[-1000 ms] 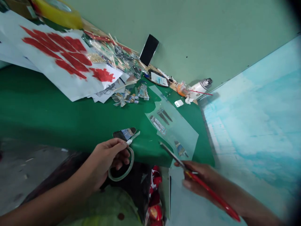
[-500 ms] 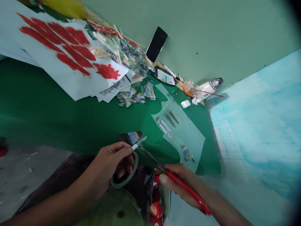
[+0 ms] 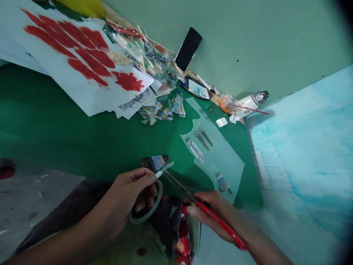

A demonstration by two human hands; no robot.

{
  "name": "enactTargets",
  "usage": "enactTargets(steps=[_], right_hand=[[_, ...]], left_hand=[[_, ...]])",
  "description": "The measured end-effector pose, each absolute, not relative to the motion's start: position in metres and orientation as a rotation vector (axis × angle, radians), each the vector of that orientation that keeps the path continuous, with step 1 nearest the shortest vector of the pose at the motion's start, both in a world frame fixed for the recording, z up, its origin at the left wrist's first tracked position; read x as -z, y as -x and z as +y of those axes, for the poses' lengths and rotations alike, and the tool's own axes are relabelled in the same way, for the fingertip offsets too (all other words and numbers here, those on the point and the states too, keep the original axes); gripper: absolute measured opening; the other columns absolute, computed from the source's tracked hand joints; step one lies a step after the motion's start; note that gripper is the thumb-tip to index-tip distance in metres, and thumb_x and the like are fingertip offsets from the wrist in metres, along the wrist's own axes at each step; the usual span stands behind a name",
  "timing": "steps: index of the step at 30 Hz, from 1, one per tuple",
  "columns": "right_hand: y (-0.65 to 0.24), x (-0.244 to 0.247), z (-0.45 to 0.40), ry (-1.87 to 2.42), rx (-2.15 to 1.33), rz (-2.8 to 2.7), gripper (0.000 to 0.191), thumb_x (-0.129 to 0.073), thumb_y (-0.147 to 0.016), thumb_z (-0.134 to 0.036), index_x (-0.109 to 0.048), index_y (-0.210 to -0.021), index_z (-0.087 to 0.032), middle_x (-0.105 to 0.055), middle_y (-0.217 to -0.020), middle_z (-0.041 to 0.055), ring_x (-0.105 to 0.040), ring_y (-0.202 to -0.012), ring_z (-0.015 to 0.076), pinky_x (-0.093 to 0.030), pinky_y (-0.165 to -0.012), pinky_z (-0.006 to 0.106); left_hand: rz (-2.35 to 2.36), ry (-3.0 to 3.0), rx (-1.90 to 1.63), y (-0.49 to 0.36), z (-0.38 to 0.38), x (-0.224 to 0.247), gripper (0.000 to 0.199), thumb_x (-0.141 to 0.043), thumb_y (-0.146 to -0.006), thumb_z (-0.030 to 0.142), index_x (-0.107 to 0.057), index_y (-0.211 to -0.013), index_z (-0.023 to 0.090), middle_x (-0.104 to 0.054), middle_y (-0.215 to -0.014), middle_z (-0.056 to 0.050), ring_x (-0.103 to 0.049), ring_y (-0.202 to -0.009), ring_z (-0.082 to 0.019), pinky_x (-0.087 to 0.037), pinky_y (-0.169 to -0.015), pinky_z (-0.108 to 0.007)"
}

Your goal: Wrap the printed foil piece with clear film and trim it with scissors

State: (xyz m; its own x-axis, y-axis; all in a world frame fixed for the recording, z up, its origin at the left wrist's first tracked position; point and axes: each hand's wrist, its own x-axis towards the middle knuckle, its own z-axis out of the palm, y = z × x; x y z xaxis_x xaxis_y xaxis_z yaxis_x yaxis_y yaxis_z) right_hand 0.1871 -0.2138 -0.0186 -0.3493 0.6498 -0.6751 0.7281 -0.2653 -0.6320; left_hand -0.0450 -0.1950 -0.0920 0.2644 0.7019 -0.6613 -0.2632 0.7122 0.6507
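My left hand [image 3: 140, 187] is closed around a roll of clear tape [image 3: 147, 216], its thumb and finger pinching a pale strip [image 3: 164, 168] pulled off the roll. My right hand [image 3: 209, 209] grips red-handled scissors [image 3: 220, 222]; their tips reach the strip from the right. Just behind the strip, a dark cutout with a blue-and-white part [image 3: 157, 162] lies near the green table's edge. To the right rests a translucent sheet [image 3: 228, 162] bearing several small printed pieces.
White papers with red paint [image 3: 82, 92] cover the back left of the green table [image 3: 82, 143]. Small cutouts [image 3: 157, 112], packaged sticks and a phone [image 3: 188, 49] lie along the wall. A white bottle [image 3: 248, 103] stands at the back right.
The camera view has shifted slightly, so the table items appear a little to the right. Both hands keep nearly the same pose, with the scissor tips still at the tape strip.
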Motion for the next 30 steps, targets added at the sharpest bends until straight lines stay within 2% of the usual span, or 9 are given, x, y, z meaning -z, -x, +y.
enactTargets(steps=[5, 12, 18, 22, 26, 30], right_hand=[[-0.187, 0.023, -0.213, -1.764, 1.683, 1.871, 0.043, -0.057, -0.090, -0.053, -0.044, -0.068, -0.018, -0.035, -0.065, -0.0045, -0.031, -0.060, 0.0090, -0.023, -0.051, 0.023], [-0.185, 0.024, -0.210, -1.790, 1.622, 1.860, 0.045, -0.057, -0.088, -0.053, -0.042, -0.064, -0.018, -0.034, -0.062, -0.0045, -0.031, -0.058, 0.0087, -0.021, -0.050, 0.023], [-0.198, 0.030, -0.204, -1.696, 1.628, 1.969, 0.038, -0.056, -0.091, -0.050, -0.055, -0.073, -0.016, -0.045, -0.064, -0.0034, -0.039, -0.059, 0.0091, -0.029, -0.052, 0.022], [-0.199, 0.026, -0.198, -1.626, 1.709, 1.950, 0.032, -0.056, -0.092, -0.044, -0.061, -0.082, -0.015, -0.052, -0.067, -0.0020, -0.045, -0.061, 0.0097, -0.033, -0.053, 0.020], [-0.198, 0.024, -0.201, -1.671, 1.660, 1.884, 0.023, -0.055, -0.092, -0.036, -0.062, -0.085, -0.015, -0.055, -0.069, -0.0016, -0.050, -0.062, 0.0107, -0.036, -0.054, 0.020], [-0.198, 0.026, -0.208, -1.707, 1.560, 1.916, 0.024, -0.054, -0.093, -0.037, -0.056, -0.080, -0.018, -0.051, -0.066, -0.0035, -0.048, -0.061, 0.0103, -0.035, -0.054, 0.021]], left_hand=[[1.155, -0.458, -0.673, 0.044, -0.193, 0.088, 0.027, -0.070, -0.070, 0.041, -0.062, -0.058, 0.018, -0.058, -0.055, -0.002, -0.050, -0.045, -0.012, -0.027, -0.039, -0.021], [1.214, -0.407, -0.655, 0.044, -0.191, 0.082, 0.029, -0.073, -0.063, 0.041, -0.059, -0.054, 0.018, -0.054, -0.053, 0.001, -0.039, -0.044, -0.008, -0.025, -0.041, -0.020], [1.196, -0.411, -0.703, 0.050, -0.190, 0.081, 0.031, -0.072, -0.067, 0.042, -0.057, -0.054, 0.018, -0.048, -0.052, 0.003, -0.033, -0.043, -0.007, -0.018, -0.041, -0.021], [1.164, -0.407, -0.697, 0.057, -0.192, 0.077, 0.033, -0.074, -0.067, 0.043, -0.056, -0.054, 0.019, -0.046, -0.051, 0.003, -0.031, -0.043, -0.008, -0.017, -0.041, -0.021], [1.089, -0.373, -0.730, 0.064, -0.197, 0.072, 0.026, -0.078, -0.063, 0.040, -0.062, -0.058, 0.021, -0.049, -0.054, 0.003, -0.034, -0.045, -0.009, -0.022, -0.040, -0.021], [1.057, -0.353, -0.777, 0.071, -0.198, 0.072, 0.022, -0.080, -0.061, 0.038, -0.067, -0.064, 0.021, -0.054, -0.059, 0.002, -0.039, -0.047, -0.009, -0.027, -0.041, -0.020]])
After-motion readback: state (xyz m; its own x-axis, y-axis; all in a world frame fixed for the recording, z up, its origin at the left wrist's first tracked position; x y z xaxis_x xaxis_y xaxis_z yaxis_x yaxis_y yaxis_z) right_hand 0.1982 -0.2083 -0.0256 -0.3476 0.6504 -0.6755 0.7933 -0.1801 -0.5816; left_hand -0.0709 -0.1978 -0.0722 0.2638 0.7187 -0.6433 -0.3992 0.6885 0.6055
